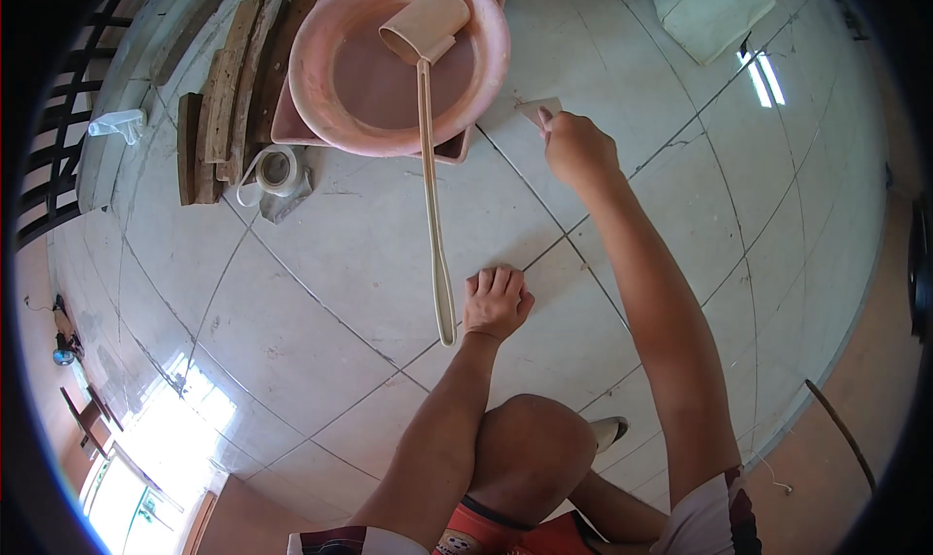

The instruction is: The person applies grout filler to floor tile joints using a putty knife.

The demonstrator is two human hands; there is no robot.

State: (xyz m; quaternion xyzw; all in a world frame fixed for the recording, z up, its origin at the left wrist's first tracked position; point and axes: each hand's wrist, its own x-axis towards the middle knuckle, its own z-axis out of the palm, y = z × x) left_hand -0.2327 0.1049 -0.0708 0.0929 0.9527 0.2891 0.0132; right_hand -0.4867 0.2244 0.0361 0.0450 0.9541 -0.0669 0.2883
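Note:
My right hand is closed around a small flat scraper, whose blade lies close to the floor tiles. Lower down, my left hand rests on the tiles with its fingers curled under. Whatever may be beneath those fingers is hidden. Just left of it ends the long handle of a beige dipper. The dipper's cup lies over a round pink basin holding cloudy water, and its handle reaches out past the rim. Neither hand touches the dipper.
Wooden planks lie left of the basin, with a roll of tape beside them. Under the basin shows a pinkish tray. A pale bag sits at the upper right. My bent knee is close below my left hand.

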